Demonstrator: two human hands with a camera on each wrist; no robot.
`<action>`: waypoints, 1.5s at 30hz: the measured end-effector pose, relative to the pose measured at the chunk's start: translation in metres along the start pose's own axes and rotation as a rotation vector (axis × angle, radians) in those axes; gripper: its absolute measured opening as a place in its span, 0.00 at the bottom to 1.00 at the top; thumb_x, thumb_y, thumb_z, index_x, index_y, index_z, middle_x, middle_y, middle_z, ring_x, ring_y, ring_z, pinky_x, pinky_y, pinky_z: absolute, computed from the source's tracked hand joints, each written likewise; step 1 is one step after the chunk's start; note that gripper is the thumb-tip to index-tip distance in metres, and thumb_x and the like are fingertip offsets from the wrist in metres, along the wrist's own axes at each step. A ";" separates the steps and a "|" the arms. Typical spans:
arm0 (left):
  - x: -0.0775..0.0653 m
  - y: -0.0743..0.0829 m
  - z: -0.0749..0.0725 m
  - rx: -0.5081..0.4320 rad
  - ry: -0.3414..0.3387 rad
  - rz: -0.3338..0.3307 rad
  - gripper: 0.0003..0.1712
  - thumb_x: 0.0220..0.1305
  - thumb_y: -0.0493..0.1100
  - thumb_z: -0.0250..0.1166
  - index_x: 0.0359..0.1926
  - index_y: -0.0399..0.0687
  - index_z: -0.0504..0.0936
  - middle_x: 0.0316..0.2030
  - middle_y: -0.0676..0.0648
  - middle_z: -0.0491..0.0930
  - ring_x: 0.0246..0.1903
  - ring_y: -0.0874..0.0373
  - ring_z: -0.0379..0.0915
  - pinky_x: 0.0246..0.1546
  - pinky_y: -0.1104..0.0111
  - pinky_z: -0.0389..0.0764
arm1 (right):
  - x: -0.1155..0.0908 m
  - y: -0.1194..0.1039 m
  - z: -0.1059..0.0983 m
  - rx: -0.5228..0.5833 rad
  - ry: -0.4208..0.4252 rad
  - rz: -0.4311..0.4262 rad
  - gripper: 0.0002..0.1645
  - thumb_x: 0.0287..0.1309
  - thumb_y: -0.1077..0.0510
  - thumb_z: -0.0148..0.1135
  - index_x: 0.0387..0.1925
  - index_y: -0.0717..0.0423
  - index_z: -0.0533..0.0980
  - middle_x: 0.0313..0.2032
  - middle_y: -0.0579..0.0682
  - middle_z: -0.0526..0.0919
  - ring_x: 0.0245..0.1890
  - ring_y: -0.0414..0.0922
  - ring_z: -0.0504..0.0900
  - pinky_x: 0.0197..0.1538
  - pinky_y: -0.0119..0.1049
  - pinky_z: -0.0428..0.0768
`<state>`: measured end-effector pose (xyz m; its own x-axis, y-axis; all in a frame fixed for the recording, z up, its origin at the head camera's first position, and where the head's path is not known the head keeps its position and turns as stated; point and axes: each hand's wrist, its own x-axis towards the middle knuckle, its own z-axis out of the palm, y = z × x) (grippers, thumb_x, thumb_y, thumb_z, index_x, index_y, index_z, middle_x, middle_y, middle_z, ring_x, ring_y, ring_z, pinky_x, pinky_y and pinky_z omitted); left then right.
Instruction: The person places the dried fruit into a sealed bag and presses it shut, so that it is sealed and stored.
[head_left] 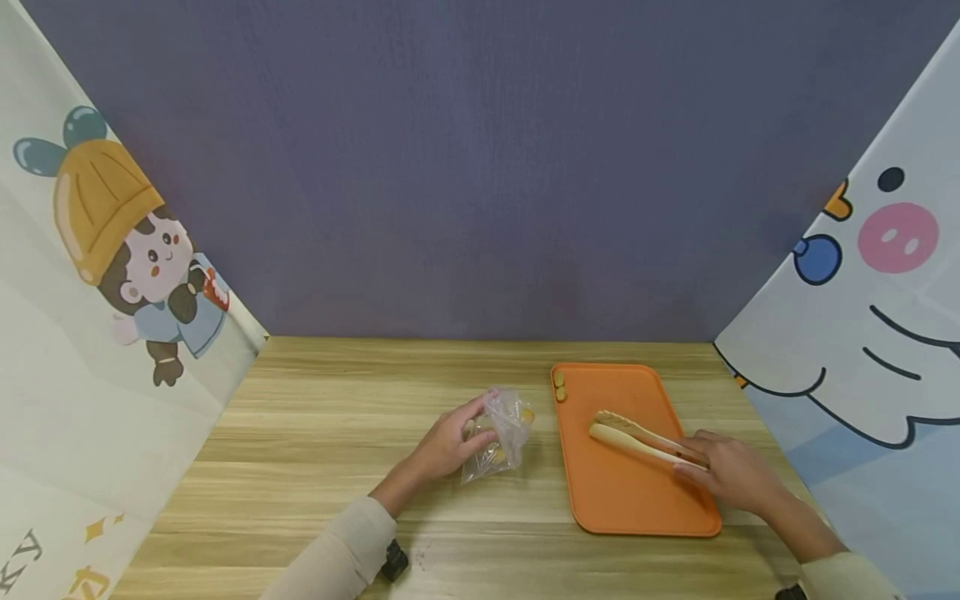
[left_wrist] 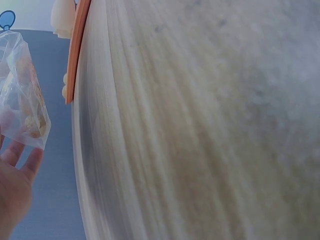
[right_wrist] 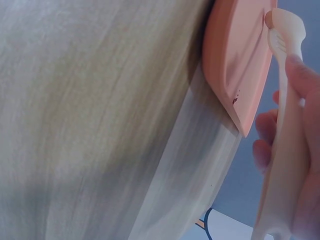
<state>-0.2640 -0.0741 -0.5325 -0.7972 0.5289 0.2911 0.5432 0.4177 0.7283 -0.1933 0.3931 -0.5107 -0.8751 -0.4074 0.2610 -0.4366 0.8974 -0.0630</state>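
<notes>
My left hand (head_left: pixel 444 442) holds a clear plastic bag (head_left: pixel 508 429) upright above the table, left of the tray. Yellowish-brown pieces (left_wrist: pixel 35 125) show through its film; their exact kind is unclear. My right hand (head_left: pixel 727 468) grips a pair of cream-coloured tongs (head_left: pixel 637 446), thumb on one arm and fingers on the other. The tongs' tips are over the orange tray (head_left: pixel 630 508), close together. A small brown piece (right_wrist: pixel 269 20) shows at the tips in the right wrist view. Two small round yellowish-brown pieces (head_left: pixel 559 387) lie at the tray's far left edge.
The tray lies on a wood-grain table (head_left: pixel 337 375), right of its middle. A dark blue-grey panel (head_left: pixel 480 183) stands behind the table. Printed cloths with cartoon figures hang on the left (head_left: pixel 45 333) and on the right (head_left: pixel 900 333).
</notes>
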 end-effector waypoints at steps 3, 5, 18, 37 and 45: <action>0.000 0.000 0.000 -0.003 -0.001 -0.004 0.39 0.72 0.54 0.63 0.79 0.59 0.59 0.71 0.48 0.73 0.63 0.43 0.77 0.65 0.46 0.77 | 0.000 0.000 -0.001 0.008 -0.008 0.007 0.24 0.55 0.44 0.75 0.47 0.57 0.87 0.40 0.48 0.88 0.33 0.45 0.86 0.33 0.42 0.85; 0.000 0.000 0.000 -0.003 -0.003 -0.005 0.39 0.72 0.54 0.63 0.79 0.59 0.59 0.70 0.48 0.73 0.63 0.43 0.77 0.66 0.46 0.77 | 0.001 0.000 -0.001 0.017 -0.016 0.015 0.24 0.56 0.44 0.74 0.48 0.57 0.87 0.40 0.48 0.88 0.34 0.46 0.86 0.35 0.43 0.85; 0.000 -0.001 -0.001 -0.014 0.002 -0.017 0.39 0.72 0.57 0.63 0.79 0.64 0.59 0.69 0.50 0.75 0.64 0.46 0.76 0.65 0.46 0.77 | 0.005 0.000 -0.006 0.055 0.007 0.013 0.24 0.54 0.47 0.76 0.47 0.58 0.86 0.35 0.42 0.85 0.24 0.26 0.69 0.25 0.29 0.72; 0.000 -0.003 0.000 0.000 0.004 -0.020 0.39 0.72 0.57 0.63 0.79 0.64 0.59 0.70 0.49 0.74 0.63 0.44 0.77 0.65 0.45 0.76 | 0.011 -0.004 -0.015 0.033 0.009 0.009 0.25 0.55 0.46 0.75 0.48 0.59 0.86 0.37 0.44 0.85 0.25 0.27 0.70 0.27 0.31 0.74; 0.000 -0.003 0.000 -0.003 0.001 -0.018 0.39 0.72 0.57 0.62 0.79 0.65 0.59 0.71 0.50 0.73 0.64 0.45 0.76 0.66 0.46 0.76 | 0.015 -0.004 -0.017 0.011 0.049 -0.022 0.25 0.54 0.46 0.76 0.48 0.58 0.86 0.37 0.45 0.86 0.26 0.29 0.74 0.27 0.31 0.75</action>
<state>-0.2661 -0.0751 -0.5347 -0.8068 0.5209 0.2789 0.5283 0.4248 0.7351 -0.2007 0.3860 -0.4897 -0.8542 -0.4179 0.3094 -0.4580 0.8864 -0.0673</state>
